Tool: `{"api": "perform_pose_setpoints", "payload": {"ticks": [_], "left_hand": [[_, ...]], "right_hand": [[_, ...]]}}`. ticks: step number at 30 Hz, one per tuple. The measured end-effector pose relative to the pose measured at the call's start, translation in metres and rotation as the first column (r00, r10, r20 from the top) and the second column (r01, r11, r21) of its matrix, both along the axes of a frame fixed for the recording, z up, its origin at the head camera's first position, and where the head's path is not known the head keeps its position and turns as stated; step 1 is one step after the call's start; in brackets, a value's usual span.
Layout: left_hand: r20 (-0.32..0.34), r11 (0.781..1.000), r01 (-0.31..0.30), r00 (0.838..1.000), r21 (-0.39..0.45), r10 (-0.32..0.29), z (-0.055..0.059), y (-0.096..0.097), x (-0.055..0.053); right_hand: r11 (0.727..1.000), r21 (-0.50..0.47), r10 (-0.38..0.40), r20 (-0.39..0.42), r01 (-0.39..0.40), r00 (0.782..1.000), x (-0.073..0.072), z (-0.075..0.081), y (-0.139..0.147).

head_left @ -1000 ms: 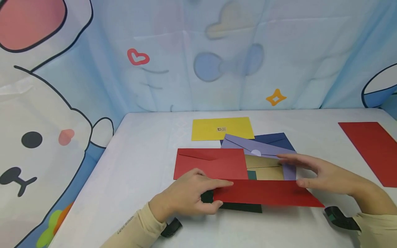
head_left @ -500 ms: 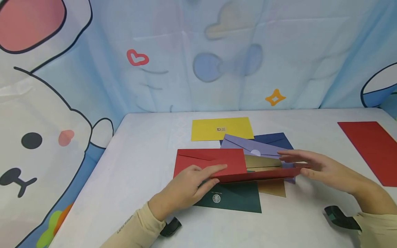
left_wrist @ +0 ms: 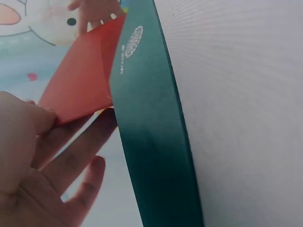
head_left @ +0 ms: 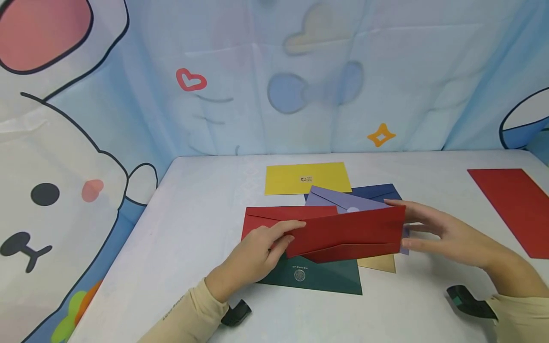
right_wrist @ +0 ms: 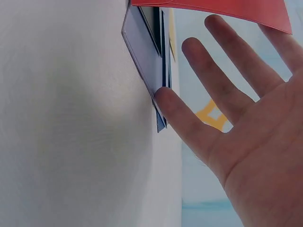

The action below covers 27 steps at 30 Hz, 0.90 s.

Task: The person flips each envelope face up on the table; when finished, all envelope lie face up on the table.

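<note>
In the head view, a red envelope (head_left: 351, 228) is held up at a tilt above a pile, its flap fold along the lower edge. My left hand (head_left: 250, 257) pinches its left end between thumb and forefinger; the left wrist view shows the other fingers spread behind the envelope (left_wrist: 78, 75). At the right end is my right hand (head_left: 450, 233), its fingers extended around that edge. The right wrist view shows those fingers apart near the red corner. Below lies a green envelope (head_left: 317, 281) with a round emblem, and a second red envelope (head_left: 261, 214) is partly hidden behind the held one.
A gold envelope (head_left: 381, 263), a lavender envelope (head_left: 330, 196) and a navy envelope (head_left: 381, 191) overlap in the pile. Behind them lies a yellow envelope (head_left: 309, 174). Another red envelope (head_left: 506, 205) is at the table's right side. A printed curtain (head_left: 240, 119) hangs behind the table.
The held red envelope has turned from lying low in front, through nearly edge-on, to tilted up with its flap side showing. More of the green and gold envelopes now shows beneath it.
</note>
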<state>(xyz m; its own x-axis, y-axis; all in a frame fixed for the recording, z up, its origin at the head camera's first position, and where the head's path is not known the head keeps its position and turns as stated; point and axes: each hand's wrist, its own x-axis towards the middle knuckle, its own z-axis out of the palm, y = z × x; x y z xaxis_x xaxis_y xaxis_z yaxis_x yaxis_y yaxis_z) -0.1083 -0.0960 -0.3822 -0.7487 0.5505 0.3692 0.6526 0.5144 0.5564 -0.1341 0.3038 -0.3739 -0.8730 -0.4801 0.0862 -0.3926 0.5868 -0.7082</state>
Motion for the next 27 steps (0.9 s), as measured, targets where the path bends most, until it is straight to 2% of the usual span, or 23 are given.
{"api": "perform_pose_setpoints", "payload": {"ticks": [5,8,13,19,27], "left_hand": [[0.116,1.0,-0.004,0.993,-0.005,0.004,-0.001,-0.001,-0.002],[0.153,0.997,-0.015,0.988,-0.079,0.027,-0.003,-0.001,-0.002],[0.186,0.982,-0.044,0.979,-0.183,0.078,-0.005,-0.001,-0.003],[0.213,0.976,-0.051,0.972,-0.21,0.097,-0.007,-0.002,-0.005],[0.224,0.977,-0.04,0.971,-0.208,0.087,-0.008,-0.002,-0.004]], "right_hand": [[0.999,0.026,-0.017,-0.005,0.018,1.0,-0.001,0.002,-0.004],[1.0,0.023,-0.01,-0.02,0.011,1.0,-0.002,0.001,-0.005],[1.0,0.023,0.02,-0.055,-0.018,0.998,-0.003,-0.005,-0.008],[0.996,0.091,-0.018,-0.024,0.02,1.0,-0.004,-0.007,-0.014],[0.968,0.231,-0.091,-0.037,0.097,0.995,-0.009,-0.013,-0.016]]}}
